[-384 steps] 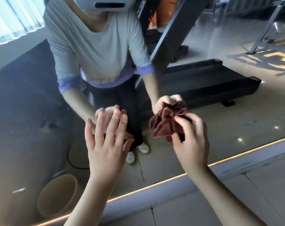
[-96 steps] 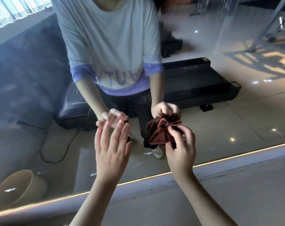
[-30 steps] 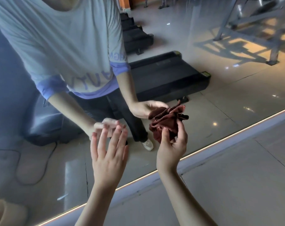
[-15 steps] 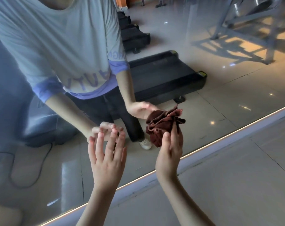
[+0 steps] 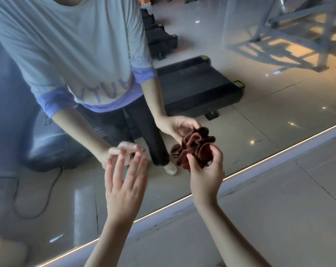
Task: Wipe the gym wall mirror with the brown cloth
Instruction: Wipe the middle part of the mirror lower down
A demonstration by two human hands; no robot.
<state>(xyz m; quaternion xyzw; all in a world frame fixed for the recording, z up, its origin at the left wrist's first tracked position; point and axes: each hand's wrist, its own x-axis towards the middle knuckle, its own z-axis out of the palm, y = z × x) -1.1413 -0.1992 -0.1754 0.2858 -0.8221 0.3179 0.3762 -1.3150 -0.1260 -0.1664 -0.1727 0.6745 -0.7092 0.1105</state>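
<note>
Cloth point(image 5: 194, 155): brown, crumpled into folds, up at the mirror point(image 5: 278, 116) near its bottom edge.
Right hand point(image 5: 206, 175): fingers curled, pinching the cloth.
Left hand point(image 5: 124, 186): fingers straight, holding nothing.

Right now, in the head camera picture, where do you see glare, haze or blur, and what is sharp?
Head view: bright glints dot the tiles reflected in the mirror, and a lit strip runs along its lower edge; bluish haze veils its upper left; the left hand looks slightly smeared at the fingertips; the right hand and brown cloth are fairly sharp.
</note>
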